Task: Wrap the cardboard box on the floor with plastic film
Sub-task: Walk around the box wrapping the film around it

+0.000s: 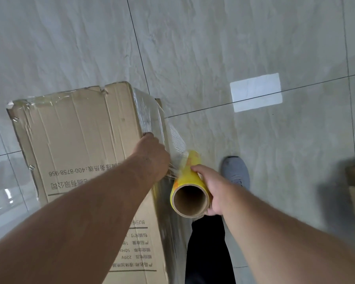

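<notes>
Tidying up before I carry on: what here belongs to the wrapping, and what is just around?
Job: brown cardboard box; yellow roll of clear plastic film; left hand; right hand.
Around: grey shoe; grey tiled floor.

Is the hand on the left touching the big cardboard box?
Touching. In the head view, the left hand presses against the cardboard box at its film-covered edge, with no gap showing.

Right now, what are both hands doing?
Left hand: pressing the film against the cardboard box; grip unclear.
Right hand: gripping the film roll.
</notes>
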A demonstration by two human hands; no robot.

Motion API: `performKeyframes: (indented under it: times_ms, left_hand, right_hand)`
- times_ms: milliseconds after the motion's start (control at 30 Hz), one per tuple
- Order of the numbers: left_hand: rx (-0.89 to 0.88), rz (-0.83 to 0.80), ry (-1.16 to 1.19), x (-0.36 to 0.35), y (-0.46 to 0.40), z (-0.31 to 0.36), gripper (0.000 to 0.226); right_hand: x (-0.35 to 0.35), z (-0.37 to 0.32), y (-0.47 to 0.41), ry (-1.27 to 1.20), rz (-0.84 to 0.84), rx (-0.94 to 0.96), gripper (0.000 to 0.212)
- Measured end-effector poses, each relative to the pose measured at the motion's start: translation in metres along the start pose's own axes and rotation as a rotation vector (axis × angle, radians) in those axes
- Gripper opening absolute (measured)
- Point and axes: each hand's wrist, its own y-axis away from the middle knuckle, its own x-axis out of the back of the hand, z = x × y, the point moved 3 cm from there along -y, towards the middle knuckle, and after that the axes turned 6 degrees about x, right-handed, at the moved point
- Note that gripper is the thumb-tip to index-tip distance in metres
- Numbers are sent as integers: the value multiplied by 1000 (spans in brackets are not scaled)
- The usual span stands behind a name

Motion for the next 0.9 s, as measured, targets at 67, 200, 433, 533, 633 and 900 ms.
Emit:
performKeyframes:
  times_ms: [67,200,433,533,633,900]
  left_hand:
    - [9,5,23,0,-1,0,38]
    - [45,38,101,0,-3,-1,49]
    - [41,11,65,4,-1,4,50]
    - [36,-2,14,2,1,9,52]
    - [9,-3,32,-3,3,11,56]
    - [-17,40,82,-4,10,17,42]
  right_hand:
    - [0,11,-2,-124,-40,-32,67]
    - [-6,27,-15,-358,-181,-16,68]
    - [4,49,-28,-412,-167,140,69]
    - [9,48,-22,-152,-100,256,83]
    - [17,38,-26,178,-54,325,94]
    - [-5,-1,-5,864,-29,210,94]
